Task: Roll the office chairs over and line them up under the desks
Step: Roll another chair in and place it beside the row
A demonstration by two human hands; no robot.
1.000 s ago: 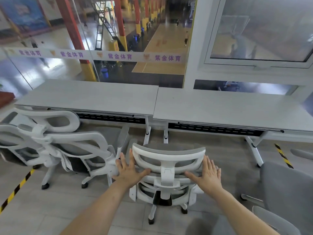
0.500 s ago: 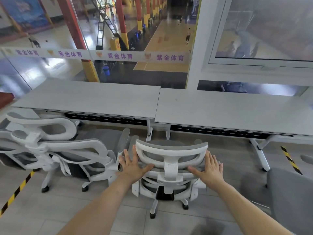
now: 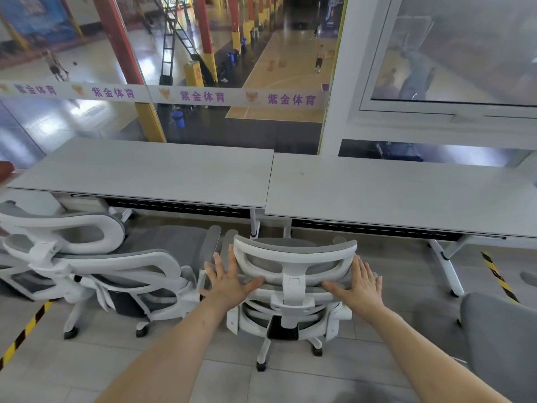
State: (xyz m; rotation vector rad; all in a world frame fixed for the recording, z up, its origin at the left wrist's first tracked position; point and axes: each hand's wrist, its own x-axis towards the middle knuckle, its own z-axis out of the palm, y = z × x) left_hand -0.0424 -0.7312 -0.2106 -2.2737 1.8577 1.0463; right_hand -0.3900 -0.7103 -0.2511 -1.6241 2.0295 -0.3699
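A white-framed office chair point(image 3: 293, 254) with grey mesh stands in front of me, its back toward me, near the seam between two grey desks. My left hand point(image 3: 229, 279) presses flat against the left side of its backrest, fingers straight. My right hand point(image 3: 360, 282) presses flat on the right side the same way. The left desk point(image 3: 151, 170) and the right desk point(image 3: 406, 190) stand side by side along the glass wall. A second white chair point(image 3: 96, 257) sits to the left, its seat partly under the left desk.
A grey chair seat point(image 3: 502, 338) sits close at the right edge. Yellow-black floor tape point(image 3: 497, 274) runs by the right desk's leg, and more tape point(image 3: 26, 330) lies at the lower left. Behind the desks a glass wall point(image 3: 203, 97) overlooks a sports hall.
The chair under my hands has rolled forward toward the desks, and I have stepped closer with it. My hands stay flat on its backrest.
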